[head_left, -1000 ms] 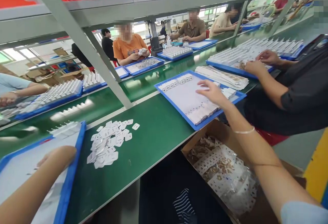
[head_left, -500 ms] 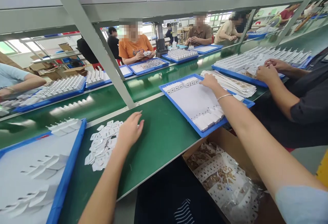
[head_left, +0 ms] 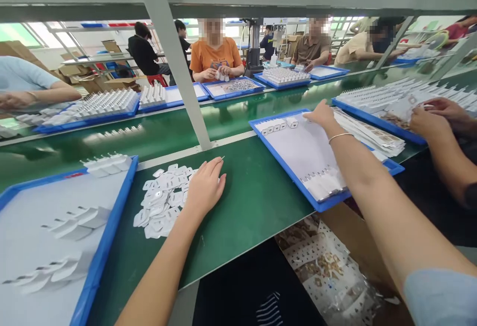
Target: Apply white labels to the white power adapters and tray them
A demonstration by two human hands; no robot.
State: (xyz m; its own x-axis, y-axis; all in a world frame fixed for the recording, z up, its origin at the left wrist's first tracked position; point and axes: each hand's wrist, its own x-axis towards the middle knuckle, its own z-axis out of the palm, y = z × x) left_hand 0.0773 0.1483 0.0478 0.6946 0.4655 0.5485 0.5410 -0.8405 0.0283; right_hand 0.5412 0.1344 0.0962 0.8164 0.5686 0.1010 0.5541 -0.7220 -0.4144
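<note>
My right hand (head_left: 323, 118) reaches to the far side of a blue-rimmed tray (head_left: 278, 159), its fingers closed around a white charger that it mostly hides. To its left along the tray's far edge are a single charger (head_left: 292, 123) and a short row of white chargers (head_left: 274, 128) with dark port slots. My left hand (head_left: 206, 187) rests at the right side of a pile of small white plastic covers (head_left: 164, 199). Its fingers are curled, and a thin sliver shows at the fingertips; what it holds cannot be made out.
At left, another blue-rimmed tray (head_left: 115, 216) carries white plug housings (head_left: 78, 224) with pins up. Stacked printed sheets (head_left: 368, 134) lie beyond the right tray. A co-worker's hands (head_left: 434, 117) work at far right. A slanted post (head_left: 179, 62) stands ahead; an open box (head_left: 324, 261) sits below.
The view has shifted, so the scene sits further right. In the far row, the chargers nearest my right hand have spread apart. My left hand stays beside the pile of covers.
</note>
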